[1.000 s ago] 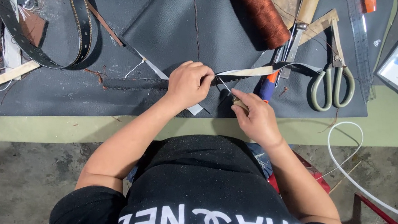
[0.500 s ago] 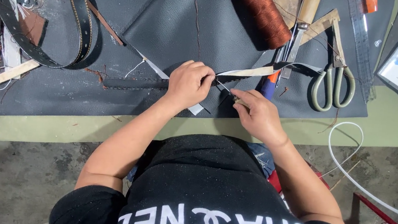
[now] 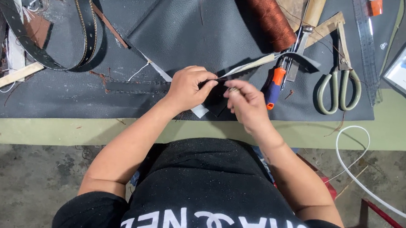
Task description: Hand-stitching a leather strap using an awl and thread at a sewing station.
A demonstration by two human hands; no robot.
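My left hand point(image 3: 189, 87) pinches the near end of a narrow leather strip point(image 3: 256, 63), pale on one face and dark on the other, which runs up to the right across the dark leather sheet point(image 3: 191, 30). Close beside it, my right hand point(image 3: 246, 103) holds its fingertips closed on a small thin tool right at the strip's end; the tool is mostly hidden. Both hands meet over the dark mat point(image 3: 68, 92) near the table's front edge.
Scissors point(image 3: 338, 86), an orange-and-blue handled tool point(image 3: 275, 86), a brown thread spool point(image 3: 266, 16), a wooden-handled tool point(image 3: 314, 11) and a metal ruler point(image 3: 366, 40) lie to the right. Belts and straps point(image 3: 81, 25) pile at left. A white cable point(image 3: 355, 166) hangs off the green table edge.
My right hand has shifted left and closer to my left hand, so the fingertips now meet at the strip's end. The left hand has barely moved.
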